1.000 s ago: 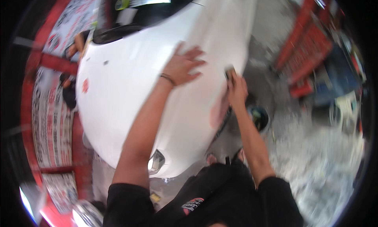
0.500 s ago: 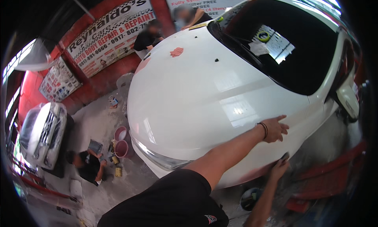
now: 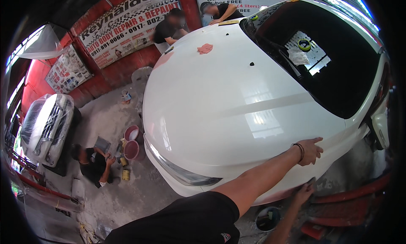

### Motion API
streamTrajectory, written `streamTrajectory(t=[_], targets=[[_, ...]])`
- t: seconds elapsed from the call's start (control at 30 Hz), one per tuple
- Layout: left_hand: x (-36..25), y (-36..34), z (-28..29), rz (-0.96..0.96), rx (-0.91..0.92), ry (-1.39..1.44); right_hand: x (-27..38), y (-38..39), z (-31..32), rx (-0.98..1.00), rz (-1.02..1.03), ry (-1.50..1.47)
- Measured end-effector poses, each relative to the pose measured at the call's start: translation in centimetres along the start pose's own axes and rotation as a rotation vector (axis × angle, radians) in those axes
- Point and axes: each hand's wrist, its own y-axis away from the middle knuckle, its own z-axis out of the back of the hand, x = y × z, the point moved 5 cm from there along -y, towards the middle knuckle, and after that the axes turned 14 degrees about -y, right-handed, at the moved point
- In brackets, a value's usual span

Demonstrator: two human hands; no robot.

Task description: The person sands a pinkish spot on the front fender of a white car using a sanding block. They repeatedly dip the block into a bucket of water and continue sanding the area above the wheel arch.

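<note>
A white car [image 3: 198, 104] fills the middle of the view, its hood and near front fender before me. My left hand [image 3: 310, 152], with a dark band at the wrist, lies on top of the fender with its fingers spread. Lower down, my right hand [image 3: 303, 194] is at the fender's side, its fingers closed on a small dark pad [image 3: 312, 182]; its exact kind is unclear. Along the fender's lower side runs a reddish patch [image 3: 275, 196]. Another reddish patch [image 3: 205, 49] marks the far part of the hood.
Below the fender stands a dark bucket [image 3: 267, 218]. Red metal parts [image 3: 342, 212] lie at right. Two people lean at the car's far side. Another person [image 3: 95, 165] squats at left by reddish tubs [image 3: 131, 149] and a yellow can [image 3: 126, 174]. A plastic-covered vehicle [image 3: 46, 130] stands behind.
The view has shifted, so the car sits farther right and lower. My left hand stays on the fender; my right hand stays at its side with the pad. The squatting person's hands have moved slightly.
</note>
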Motion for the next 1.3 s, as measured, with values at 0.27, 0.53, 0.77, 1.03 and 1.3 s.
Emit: streamTrajectory(t=[0.27,0.53,0.77,1.03,1.3], targets=[[0.5,1.4,-1.9,0.015,0.059,-0.028,2.9,12.0,-5.3,-0.061,0.068,0.035],[1.0,1.5,-2.9,0.026,0.035,-0.015,-0.6,4.0,-4.5,-0.178,-0.316,-0.404],[1.5,1.9,-2.2,0.04,-0.016,0.103,4.1,5.5,-5.2,-0.204,-0.026,0.128],[1.1,0.6,-5.3,0.014,0.056,0.097,8.0,14.7,-9.3,-0.058,0.223,0.241],[1.3,1.0,-1.5,0.023,0.025,0.007,1.2,2.0,-2.8,0.018,0.18,0.163]])
